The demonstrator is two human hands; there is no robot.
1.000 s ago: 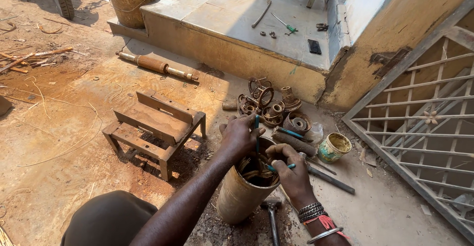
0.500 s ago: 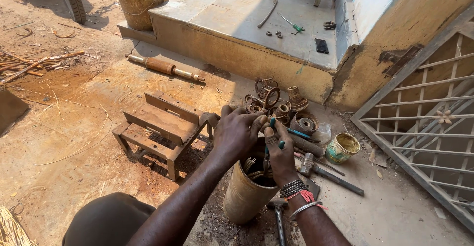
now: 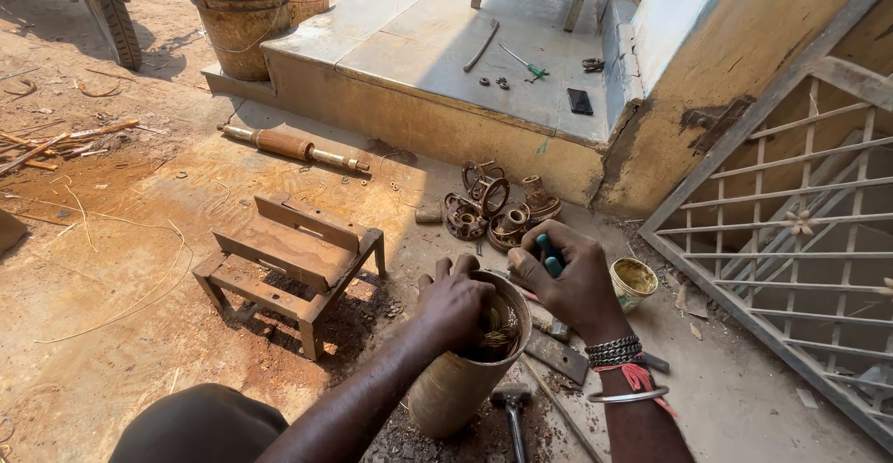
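Head view: rusty metal cylinder (image 3: 460, 384) upright on the dirt between the knees, just right of the low metal stool (image 3: 293, 263) — probably heavy, stiff, gritty with rust, best gripped round the rim or wall. Left hand (image 3: 454, 303) curled over the open rim, fingers dipping inside among the windings. Right hand (image 3: 567, 277) clenched round a green-handled screwdriver (image 3: 549, 258) above the far rim. Half a second ago both hands crowded together over the mouth — now spread apart, right hand off to the side

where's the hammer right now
In the head view the hammer lies on the ground at the bottom centre, right beside the base of the rusty metal cylinder, below the right hand.
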